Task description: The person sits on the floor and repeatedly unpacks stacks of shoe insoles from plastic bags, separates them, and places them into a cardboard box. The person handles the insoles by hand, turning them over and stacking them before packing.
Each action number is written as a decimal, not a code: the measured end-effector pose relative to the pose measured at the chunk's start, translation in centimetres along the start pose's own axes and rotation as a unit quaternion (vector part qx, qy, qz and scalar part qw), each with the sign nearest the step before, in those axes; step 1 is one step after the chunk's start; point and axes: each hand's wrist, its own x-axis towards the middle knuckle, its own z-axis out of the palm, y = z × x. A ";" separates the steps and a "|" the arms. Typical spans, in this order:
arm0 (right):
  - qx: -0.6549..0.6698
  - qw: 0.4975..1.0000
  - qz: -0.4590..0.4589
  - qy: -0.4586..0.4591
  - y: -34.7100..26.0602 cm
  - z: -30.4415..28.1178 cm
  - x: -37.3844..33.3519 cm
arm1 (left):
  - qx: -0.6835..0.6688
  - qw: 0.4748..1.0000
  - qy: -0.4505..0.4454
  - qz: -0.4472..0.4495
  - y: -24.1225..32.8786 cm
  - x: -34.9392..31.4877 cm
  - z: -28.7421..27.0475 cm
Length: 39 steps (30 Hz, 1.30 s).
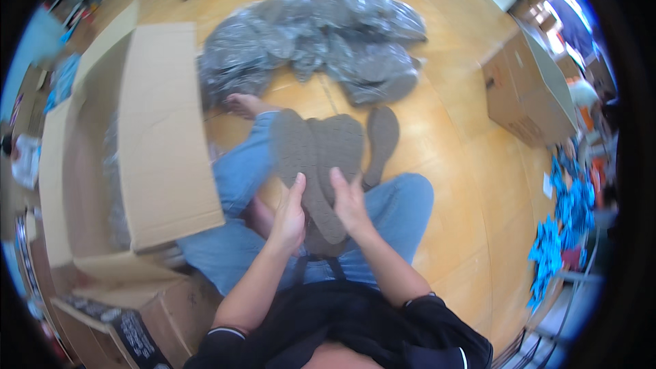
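Between my hands is a bunch of grey-brown shoe soles [305, 167], held above my lap with their toe ends pointing away from me. My left hand [290, 220] is closed on the left edge of the front sole, thumb on top. My right hand [350, 206] grips the soles from the right side, its thumb lying along them; the fingers below are hidden. Other soles [343, 140] show behind the front one, slightly fanned and blurred. A single sole [383, 138] lies on the floor just beyond my right knee.
Plastic-wrapped bundles of soles [307, 34] lie beyond my feet. At my left stands an open cardboard box [164, 137], with another carton [160, 314] nearer. A tall carton [523, 89] stands at far right, above blue pieces [547, 253].
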 end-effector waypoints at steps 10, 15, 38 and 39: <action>-0.288 0.944 0.023 0.156 4.5 -10.8 10.7 | 0.221 0.972 -0.014 0.078 -4.8 9.8 0.4; -0.318 0.879 0.231 0.270 10.0 -18.3 16.2 | 0.678 0.715 0.003 0.171 -9.2 14.2 -2.6; -0.607 0.794 0.011 -0.006 11.0 -4.7 17.0 | 0.431 0.900 0.003 0.068 -14.5 13.3 -3.9; -0.523 0.852 0.028 0.020 11.3 -4.9 16.4 | 0.422 0.905 -0.024 0.056 -14.7 13.4 -4.3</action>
